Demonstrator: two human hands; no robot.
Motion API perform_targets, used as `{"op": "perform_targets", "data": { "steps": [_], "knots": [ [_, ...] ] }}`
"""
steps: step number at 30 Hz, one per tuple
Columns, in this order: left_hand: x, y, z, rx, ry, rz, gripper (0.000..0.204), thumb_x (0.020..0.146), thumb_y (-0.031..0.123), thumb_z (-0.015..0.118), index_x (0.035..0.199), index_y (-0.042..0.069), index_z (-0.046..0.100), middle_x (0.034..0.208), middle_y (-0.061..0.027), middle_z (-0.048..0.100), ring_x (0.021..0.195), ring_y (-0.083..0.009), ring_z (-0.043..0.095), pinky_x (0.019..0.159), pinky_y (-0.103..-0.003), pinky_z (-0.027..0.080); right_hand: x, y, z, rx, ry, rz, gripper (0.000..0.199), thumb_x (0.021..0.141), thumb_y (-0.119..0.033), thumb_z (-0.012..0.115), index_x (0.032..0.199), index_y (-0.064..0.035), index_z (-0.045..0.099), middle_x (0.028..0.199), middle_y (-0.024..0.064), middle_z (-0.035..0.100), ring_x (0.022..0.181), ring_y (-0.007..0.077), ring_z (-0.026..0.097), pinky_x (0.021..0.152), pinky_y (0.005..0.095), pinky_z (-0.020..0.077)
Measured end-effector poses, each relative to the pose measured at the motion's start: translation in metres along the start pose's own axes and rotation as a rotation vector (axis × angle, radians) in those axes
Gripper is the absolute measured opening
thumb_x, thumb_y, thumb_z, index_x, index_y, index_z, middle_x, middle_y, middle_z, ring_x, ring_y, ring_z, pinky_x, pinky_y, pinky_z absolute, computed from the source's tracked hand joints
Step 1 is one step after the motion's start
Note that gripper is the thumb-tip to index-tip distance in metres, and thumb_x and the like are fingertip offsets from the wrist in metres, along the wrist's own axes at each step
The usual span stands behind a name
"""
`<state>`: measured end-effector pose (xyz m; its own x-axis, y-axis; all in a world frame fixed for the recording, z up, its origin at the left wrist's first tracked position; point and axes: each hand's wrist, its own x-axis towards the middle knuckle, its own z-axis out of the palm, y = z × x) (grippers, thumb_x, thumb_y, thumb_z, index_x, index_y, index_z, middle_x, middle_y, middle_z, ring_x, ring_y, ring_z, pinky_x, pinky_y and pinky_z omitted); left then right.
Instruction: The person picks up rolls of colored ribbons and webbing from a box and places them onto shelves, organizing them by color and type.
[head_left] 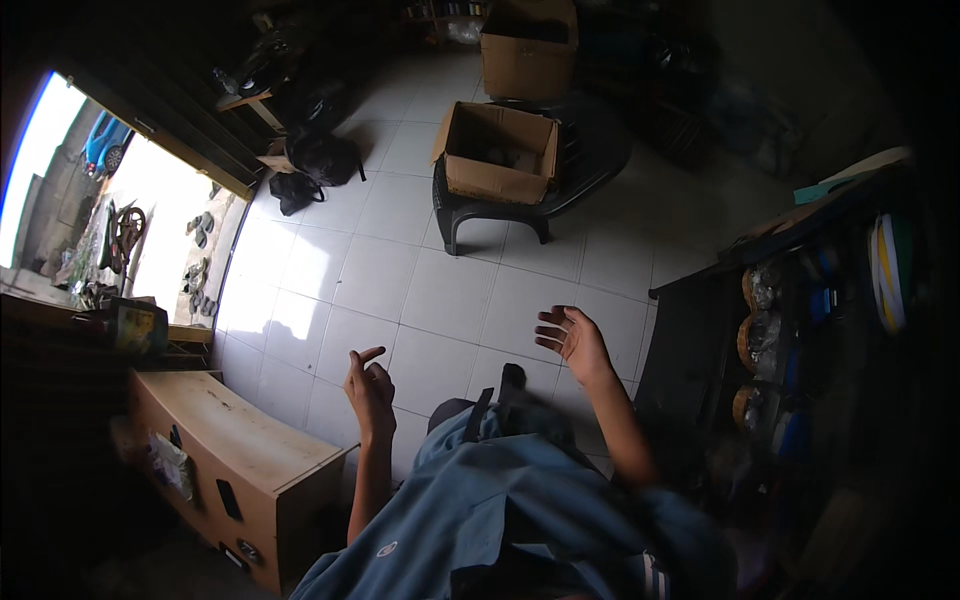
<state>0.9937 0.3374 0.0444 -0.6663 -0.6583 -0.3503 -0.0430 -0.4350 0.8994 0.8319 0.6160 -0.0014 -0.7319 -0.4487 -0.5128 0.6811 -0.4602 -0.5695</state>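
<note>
My left hand [369,394] is raised over the tiled floor with nothing in it; its index finger points out to the right and the other fingers are loosely bent. On the other side, my right hand [577,345] also hangs in the air, empty, with its fingers apart and slightly curled. Neither hand touches anything. Ahead of them an open cardboard box [497,180] rests on the seat of a dark plastic chair [470,211]. The box's inside is shadowed, so its contents cannot be made out.
Another cardboard box [527,66] stands behind the chair. A wooden cabinet [235,425] is at the near left, a dark shelf [700,320] with packaged goods on the right. Dark bags [322,158] lie near the bright doorway [150,230], with footwear [200,230] outside.
</note>
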Motion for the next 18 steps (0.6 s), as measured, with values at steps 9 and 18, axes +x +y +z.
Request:
{"op": "perform_targets", "data": {
  "steps": [9,18],
  "knots": [
    [0.128,-0.003,0.063,0.014,0.255,0.096,0.029,0.097,0.028,0.050,0.095,0.000,0.058,0.051,0.0055,0.032,0.042,-0.0032,0.028,0.039,-0.020,0.022,0.157,-0.058,0.055,-0.151,-0.030,0.118,0.030,0.092,-0.028,0.045,0.105,-0.0014,0.052,0.105,0.0186,0.061,0.090,0.0320,0.064,0.082,0.0425,0.0526],
    [0.334,0.033,0.141,0.247,-0.429,-0.149,0.029,0.100,0.028,0.044,0.087,0.003,0.050,0.055,0.0048,0.034,0.045,-0.0042,0.029,0.043,-0.021,0.027,0.273,-0.089,0.063,-0.090,0.259,-0.015,0.035,0.091,-0.030,0.050,0.105,0.0024,0.052,0.074,0.0116,0.059,0.079,0.0321,0.065,0.080,0.0458,0.0543]
  ]
}}
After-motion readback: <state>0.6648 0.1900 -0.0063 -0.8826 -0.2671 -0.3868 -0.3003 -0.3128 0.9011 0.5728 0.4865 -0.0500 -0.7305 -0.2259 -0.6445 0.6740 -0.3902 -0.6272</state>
